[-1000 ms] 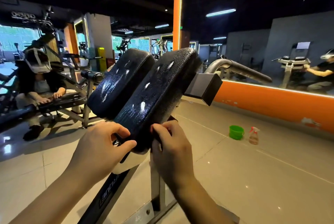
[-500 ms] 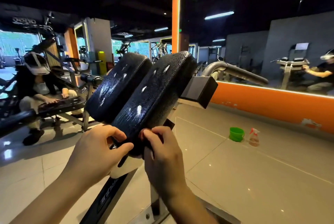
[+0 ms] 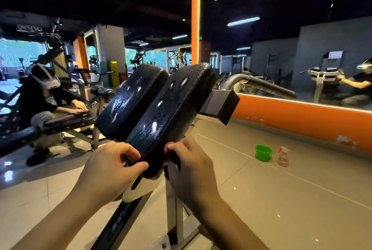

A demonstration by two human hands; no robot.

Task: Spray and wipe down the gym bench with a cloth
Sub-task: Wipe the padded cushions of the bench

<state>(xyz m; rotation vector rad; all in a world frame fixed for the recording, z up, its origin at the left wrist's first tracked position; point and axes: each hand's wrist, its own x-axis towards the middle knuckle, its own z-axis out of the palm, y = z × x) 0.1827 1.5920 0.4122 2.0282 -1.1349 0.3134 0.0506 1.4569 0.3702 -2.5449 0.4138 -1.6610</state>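
Bench (image 3: pixel 161 112): two black pads, tilted, beaded with droplets. Left hand (image 3: pixel 108 169): fingers and thumb clamp the right pad's lower end. Right hand (image 3: pixel 191 171): fingers curled round a dark cloth (image 3: pixel 173 161), mostly hidden, at that pad's lower right edge. Bottle (image 3: pixel 282 157) just beside bucket (image 3: pixel 263 153) on the floor, well apart.

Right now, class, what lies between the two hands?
The lower end of the wet black pad, with the left hand and right hand gripping its two sides; the head view shows it.

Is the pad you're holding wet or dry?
Wet: droplets and white foam spots cover the pad.
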